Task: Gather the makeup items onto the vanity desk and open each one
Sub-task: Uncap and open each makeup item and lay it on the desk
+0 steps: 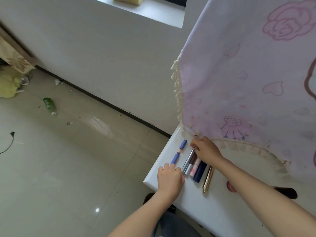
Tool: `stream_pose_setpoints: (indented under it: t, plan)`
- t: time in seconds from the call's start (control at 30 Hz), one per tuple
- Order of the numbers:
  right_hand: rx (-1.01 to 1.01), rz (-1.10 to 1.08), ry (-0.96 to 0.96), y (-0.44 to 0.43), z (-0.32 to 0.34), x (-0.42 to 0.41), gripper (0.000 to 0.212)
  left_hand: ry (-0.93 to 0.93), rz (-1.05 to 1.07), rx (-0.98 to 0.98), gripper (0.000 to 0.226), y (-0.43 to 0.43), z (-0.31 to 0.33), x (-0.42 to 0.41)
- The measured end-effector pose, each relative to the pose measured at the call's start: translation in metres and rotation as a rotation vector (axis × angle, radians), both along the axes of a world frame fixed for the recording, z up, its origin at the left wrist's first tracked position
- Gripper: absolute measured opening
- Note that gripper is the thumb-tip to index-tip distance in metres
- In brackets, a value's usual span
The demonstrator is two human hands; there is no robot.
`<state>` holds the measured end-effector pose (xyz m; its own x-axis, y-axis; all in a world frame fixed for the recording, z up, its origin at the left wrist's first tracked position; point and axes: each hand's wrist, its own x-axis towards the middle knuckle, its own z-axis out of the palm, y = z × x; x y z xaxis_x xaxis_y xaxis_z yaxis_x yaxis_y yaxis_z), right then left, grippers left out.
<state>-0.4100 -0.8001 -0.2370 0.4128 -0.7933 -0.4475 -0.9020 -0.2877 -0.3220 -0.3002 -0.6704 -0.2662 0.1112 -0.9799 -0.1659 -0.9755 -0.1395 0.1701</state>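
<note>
- One purple tube, uncapped, along the left edge of the desk, not far from the near-left corner.
- One purple cap, in line just past the tube's pinkish tip, farther along the same edge.
- Left hand at the near end of the purple tube, fingers curled round that end, knuckles up, close to the corner.
- One row of slim tubes just right of the purple one, side by side: one silver tube, one pink tube, one navy tube, one gold tube; a brownish length between silver and pink, hard to count as separate.
- Right hand at the far ends of that row, fingers bent down onto the silver tube's tip; pinching or only touching, impossible to tell.
- One pink round item half hidden behind the right forearm.
- One pink-printed cloth draped over the desk's back.
- One green bottle on the floor, well apart.
</note>
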Motion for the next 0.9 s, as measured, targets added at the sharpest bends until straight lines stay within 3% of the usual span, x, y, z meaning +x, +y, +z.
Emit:
stream_pose_setpoints:
  t: [0.23,0.37,0.5,0.6,0.7,0.77,0.9]
  plan:
    - [0.049,-0.118,-0.097,0.013,0.004,-0.001,0.029,-0.013,0.039,-0.032,0.038,-0.002,0.002,-0.003]
    - [0.083,-0.383,-0.413,0.013,0.033,-0.002,0.027,0.063,0.035,-0.131,0.02,0.0,0.02,0.012]
    - [0.216,-0.56,-0.798,0.011,0.081,-0.001,0.019,0.239,0.063,-0.345,0.024,-0.012,0.053,0.042]
    - [0.285,-0.536,-0.909,0.012,0.115,0.001,0.011,0.401,0.08,-0.414,0.024,-0.02,0.085,0.062]
    - [0.242,-0.438,-0.915,0.014,0.146,0.003,0.018,0.529,0.101,-0.439,0.026,-0.027,0.116,0.075]
    - [0.186,-0.391,-0.916,0.017,0.164,0.005,0.02,0.543,0.063,-0.511,0.014,-0.029,0.132,0.081]
    - [0.116,-0.347,-0.924,0.02,0.183,0.008,0.02,0.547,-0.005,-0.634,0.023,-0.032,0.151,0.084]
